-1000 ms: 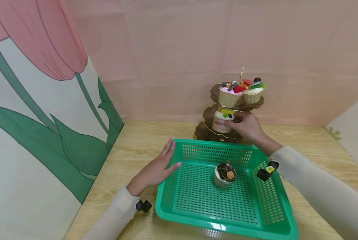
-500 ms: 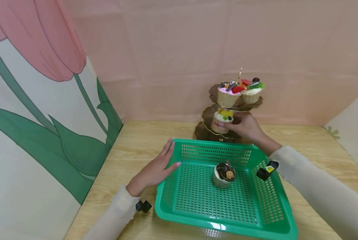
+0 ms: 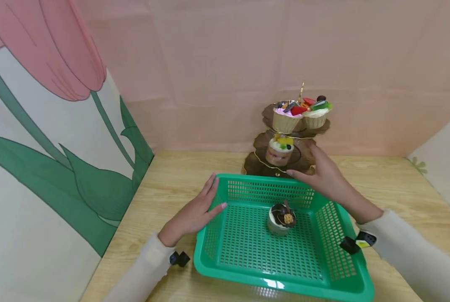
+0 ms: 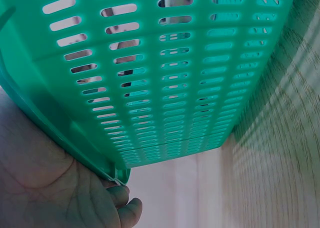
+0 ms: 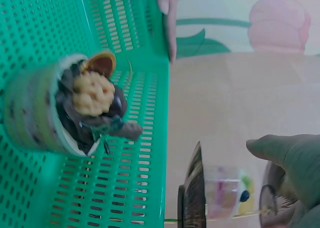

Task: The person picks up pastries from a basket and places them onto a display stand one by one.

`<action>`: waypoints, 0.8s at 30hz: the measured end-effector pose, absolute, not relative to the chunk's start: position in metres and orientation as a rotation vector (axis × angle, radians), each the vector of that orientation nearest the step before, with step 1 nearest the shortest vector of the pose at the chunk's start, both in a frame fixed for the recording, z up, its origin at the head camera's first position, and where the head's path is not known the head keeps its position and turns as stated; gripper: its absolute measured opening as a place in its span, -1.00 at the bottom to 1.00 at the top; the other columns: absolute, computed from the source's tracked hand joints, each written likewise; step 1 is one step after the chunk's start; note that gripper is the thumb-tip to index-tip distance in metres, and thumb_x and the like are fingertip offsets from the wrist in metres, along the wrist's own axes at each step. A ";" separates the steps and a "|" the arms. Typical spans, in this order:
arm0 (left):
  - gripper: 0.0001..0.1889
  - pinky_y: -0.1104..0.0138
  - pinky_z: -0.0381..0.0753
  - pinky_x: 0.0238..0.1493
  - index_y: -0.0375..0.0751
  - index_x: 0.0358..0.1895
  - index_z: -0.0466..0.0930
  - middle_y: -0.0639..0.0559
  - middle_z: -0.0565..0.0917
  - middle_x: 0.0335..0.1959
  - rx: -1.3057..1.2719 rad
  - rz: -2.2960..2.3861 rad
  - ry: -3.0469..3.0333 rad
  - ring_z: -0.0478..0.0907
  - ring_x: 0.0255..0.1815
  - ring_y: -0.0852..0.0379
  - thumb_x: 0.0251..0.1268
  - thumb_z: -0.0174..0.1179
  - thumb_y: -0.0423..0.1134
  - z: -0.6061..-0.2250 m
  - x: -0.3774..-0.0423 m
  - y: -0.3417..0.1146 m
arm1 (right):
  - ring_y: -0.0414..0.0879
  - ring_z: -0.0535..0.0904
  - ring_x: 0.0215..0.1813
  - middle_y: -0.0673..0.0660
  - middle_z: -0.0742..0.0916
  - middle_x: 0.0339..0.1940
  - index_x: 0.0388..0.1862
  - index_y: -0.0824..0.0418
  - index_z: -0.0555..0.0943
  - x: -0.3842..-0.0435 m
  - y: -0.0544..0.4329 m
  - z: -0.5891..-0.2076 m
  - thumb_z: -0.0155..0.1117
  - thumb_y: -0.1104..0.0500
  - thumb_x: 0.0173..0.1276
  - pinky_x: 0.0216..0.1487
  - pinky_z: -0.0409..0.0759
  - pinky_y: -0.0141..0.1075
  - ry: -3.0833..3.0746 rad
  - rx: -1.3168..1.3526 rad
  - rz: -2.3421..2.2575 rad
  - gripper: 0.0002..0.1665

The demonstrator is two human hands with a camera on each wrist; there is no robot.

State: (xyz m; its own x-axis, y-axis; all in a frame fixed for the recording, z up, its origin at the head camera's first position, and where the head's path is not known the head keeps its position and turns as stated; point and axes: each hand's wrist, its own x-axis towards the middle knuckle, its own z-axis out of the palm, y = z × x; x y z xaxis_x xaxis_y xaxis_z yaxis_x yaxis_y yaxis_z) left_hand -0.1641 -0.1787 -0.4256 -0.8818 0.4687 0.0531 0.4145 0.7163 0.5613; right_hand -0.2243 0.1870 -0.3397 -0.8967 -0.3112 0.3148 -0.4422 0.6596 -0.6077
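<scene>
Fingers of R hand (image 3: 330, 182): spread, thumb well apart from the rest, holding nothing. Thumb tip sits near the far rim of the green basket (image 3: 274, 283). Remaining fingertips merge w/ the dark stand in head view, so contact there can't be confirmed; R wrist view cuts the hand off at its edge.

Fingers of L hand (image 3: 192, 214): extended, not gripping; hand lies against the L side rim of basket, thumb angled inward over it. L wrist view shows palm and a few fingertips at the rim; other fingers hidden.

Fruit-topped cup (image 3: 279, 156): upright on the mid tier of the brown tiered stand (image 3: 262, 147), just beyond basket, apart from R thumb. Lower tier partly hidden by mid tier and basket.

Upper tier: pink-cream cupcake (image 3: 286, 121) and white-cream cupcake (image 3: 316, 118), side by side, the latter partly covered.

Choc-topped cup (image 3: 279, 224): upright on basket floor; blurred in R wrist view. Basket on wood-grain table (image 3: 172, 176).
</scene>
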 end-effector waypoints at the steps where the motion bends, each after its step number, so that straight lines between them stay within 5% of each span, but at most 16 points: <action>1: -0.11 0.08 0.32 0.44 -0.10 0.66 -0.36 0.26 -0.55 0.63 0.728 0.891 2.823 -0.06 0.63 0.04 0.58 -0.26 0.35 -0.425 -0.164 -0.179 | 0.37 0.20 0.52 0.39 0.28 0.57 0.64 0.27 0.08 -0.218 0.188 -0.339 0.50 -0.06 0.31 0.32 0.28 0.37 -2.718 0.597 1.049 0.13; 7: -0.13 0.06 0.32 0.44 -0.08 0.66 -0.36 0.27 -0.55 0.63 0.714 0.893 2.824 -0.07 0.63 0.04 0.59 -0.23 0.32 -0.427 -0.163 -0.181 | 0.52 0.11 0.52 0.51 0.17 0.58 0.67 0.34 -0.09 -0.188 0.193 -0.337 0.43 -0.22 0.33 0.29 0.20 0.47 -2.838 0.505 0.990 0.27; 24: -0.13 0.08 0.30 0.46 -0.08 0.66 -0.37 0.27 -0.55 0.63 0.729 0.905 2.816 -0.12 0.64 0.08 0.59 -0.24 0.32 -0.427 -0.163 -0.180 | 0.44 0.40 0.37 0.40 0.51 0.41 0.60 0.24 0.23 -0.144 0.198 -0.349 0.45 -0.08 0.36 0.12 0.41 0.44 -2.770 0.594 1.019 -0.02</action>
